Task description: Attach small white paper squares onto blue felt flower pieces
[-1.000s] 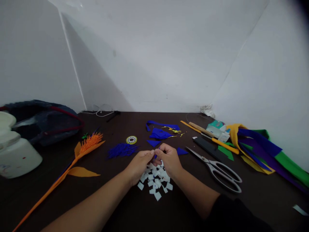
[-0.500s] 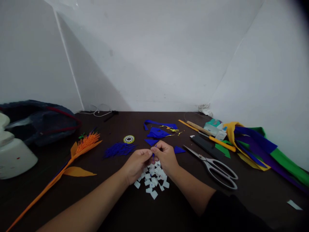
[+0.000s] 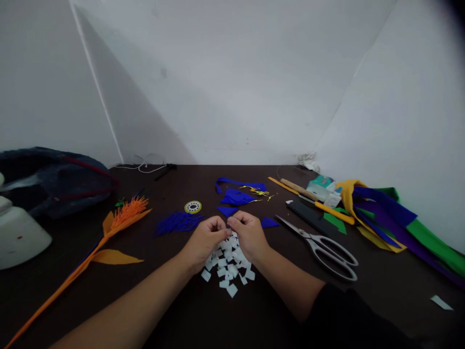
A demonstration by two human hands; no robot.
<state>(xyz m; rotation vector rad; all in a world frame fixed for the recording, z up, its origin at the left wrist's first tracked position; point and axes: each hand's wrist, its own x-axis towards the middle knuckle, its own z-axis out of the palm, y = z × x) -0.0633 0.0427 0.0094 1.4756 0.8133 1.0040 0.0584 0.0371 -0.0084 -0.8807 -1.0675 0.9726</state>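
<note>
My left hand [image 3: 204,241] and my right hand [image 3: 249,235] meet fingertip to fingertip over a pile of small white paper squares [image 3: 228,269] on the dark table [image 3: 174,310]. Both hands are pinched closed; whatever sits between the fingertips is hidden. A heap of thin blue fringe strips [image 3: 177,223] lies just left of the hands. Blue felt scraps [image 3: 236,196] lie behind them, and a blue triangle [image 3: 269,223] rests right of my right hand.
Large scissors [image 3: 323,247] lie to the right, with a black ruler [image 3: 308,217], an orange-handled tool [image 3: 329,209] and coloured felt sheets [image 3: 385,218] beyond. An orange felt flower on a long stem [image 3: 105,237], a tape roll [image 3: 193,207], a dark bag [image 3: 54,177] and a white container [image 3: 18,235] are on the left.
The small blue piece seen upright between my fingertips earlier is no longer visible; both hands have closed tighter together and sunk slightly toward the white squares.
</note>
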